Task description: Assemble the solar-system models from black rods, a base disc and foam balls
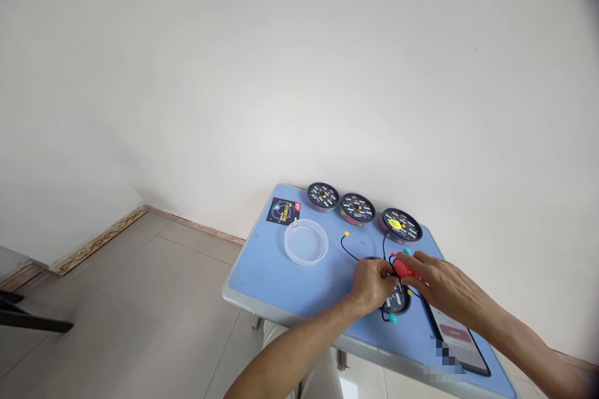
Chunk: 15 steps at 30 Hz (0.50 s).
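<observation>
My left hand [372, 283] and my right hand [435, 283] meet over a small black round disc [397, 302] near the front of a blue table [281, 274]. Thin black wires with coloured balls spread from the disc: a yellow ball [346, 234], a teal ball [393, 319]. My right hand's fingers are closed on a red piece [405, 268]. My left hand's fingers are curled and pinch at the wires beside it; what exactly they hold is too small to name.
Three black round discs [322, 196] [357, 206] [401, 224] line the table's far edge against a white wall. A clear round lid [306, 242] and a black card [283, 211] lie at the left. A phone [456, 340] lies under my right forearm.
</observation>
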Each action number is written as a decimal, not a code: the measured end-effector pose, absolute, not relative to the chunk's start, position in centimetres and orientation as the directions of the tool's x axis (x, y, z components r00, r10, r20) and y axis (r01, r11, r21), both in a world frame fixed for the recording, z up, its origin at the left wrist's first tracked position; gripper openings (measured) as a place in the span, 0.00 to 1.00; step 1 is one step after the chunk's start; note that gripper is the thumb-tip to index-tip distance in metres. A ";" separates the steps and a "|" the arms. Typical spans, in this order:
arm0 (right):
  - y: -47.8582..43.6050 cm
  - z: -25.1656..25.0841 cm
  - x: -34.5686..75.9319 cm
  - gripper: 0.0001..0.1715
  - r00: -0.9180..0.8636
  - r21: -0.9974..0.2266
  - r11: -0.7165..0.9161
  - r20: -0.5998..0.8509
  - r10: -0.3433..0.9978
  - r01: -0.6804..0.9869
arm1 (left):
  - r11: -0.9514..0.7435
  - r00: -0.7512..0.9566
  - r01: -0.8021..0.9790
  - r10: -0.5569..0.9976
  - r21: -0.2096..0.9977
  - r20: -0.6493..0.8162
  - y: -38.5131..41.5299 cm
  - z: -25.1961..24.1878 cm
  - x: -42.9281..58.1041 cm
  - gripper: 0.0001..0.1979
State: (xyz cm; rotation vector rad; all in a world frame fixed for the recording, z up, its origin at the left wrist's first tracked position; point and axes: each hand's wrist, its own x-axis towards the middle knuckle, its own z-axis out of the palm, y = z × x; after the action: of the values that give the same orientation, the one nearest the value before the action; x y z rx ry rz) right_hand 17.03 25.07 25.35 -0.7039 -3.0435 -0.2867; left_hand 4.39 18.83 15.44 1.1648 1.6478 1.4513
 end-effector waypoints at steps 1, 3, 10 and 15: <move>24.9 25.5 16.9 0.12 -0.895 0.193 0.875 0.036 0.445 0.444 | -0.005 -0.400 0.203 0.912 0.979 0.088 18.8 15.5 4.4 0.04; 24.6 25.9 16.4 0.11 -0.883 0.228 0.858 0.012 0.470 0.460 | -0.007 -0.401 0.205 0.912 0.979 0.090 18.8 15.5 4.4 0.03; 24.1 26.4 15.7 0.09 -0.855 0.289 0.826 -0.044 0.517 0.485 | 0.002 -0.409 0.199 0.909 0.980 0.081 18.6 15.5 4.2 0.04; 23.5 27.0 15.5 0.17 -0.793 0.259 0.777 -0.063 0.607 0.574 | 0.003 -0.400 0.188 0.914 0.982 0.074 18.5 15.4 4.1 0.04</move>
State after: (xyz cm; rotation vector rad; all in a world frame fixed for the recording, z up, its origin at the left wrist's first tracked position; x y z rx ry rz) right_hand 15.47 23.47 26.95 -1.0340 -3.0946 -0.3747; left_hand 4.08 18.54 15.36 1.1487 1.6429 1.4480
